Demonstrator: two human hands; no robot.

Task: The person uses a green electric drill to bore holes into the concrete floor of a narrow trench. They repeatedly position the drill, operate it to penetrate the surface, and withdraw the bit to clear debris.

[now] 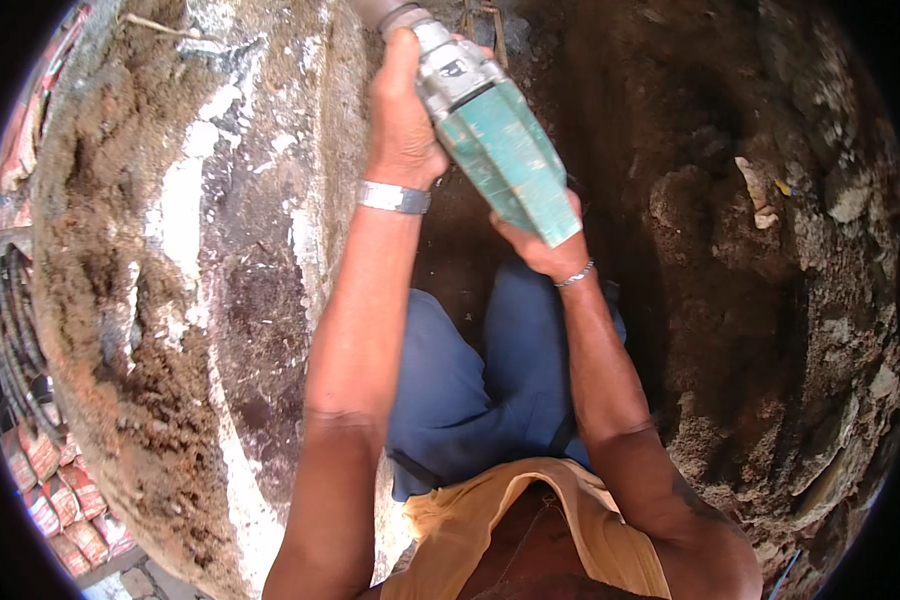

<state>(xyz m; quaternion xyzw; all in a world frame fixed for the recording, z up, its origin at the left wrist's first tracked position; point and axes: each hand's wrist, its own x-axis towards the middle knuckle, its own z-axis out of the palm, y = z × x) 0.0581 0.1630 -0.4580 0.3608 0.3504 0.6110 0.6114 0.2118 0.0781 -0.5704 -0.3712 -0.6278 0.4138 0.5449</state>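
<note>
A teal demolition hammer (500, 155) with a worn grey metal front slants across the upper middle, its front end cut off by the top edge. My left hand (402, 125) grips it near the metal front; part of its fingers is behind the tool. At the rear end, my right hand (542, 250) is closed round the handle, with most of its fingers hidden by the teal housing. No bit can be made out. The hammer is held above the trench floor, in front of my knees.
A trench with dark soil surrounds my legs. To the left runs a rough earth and concrete bank (255, 300) with white patches. A crumbling soil wall (740, 330) rises on the right. Stacked sacks (60, 500) and black cables or hoses (15, 330) lie beyond the left bank.
</note>
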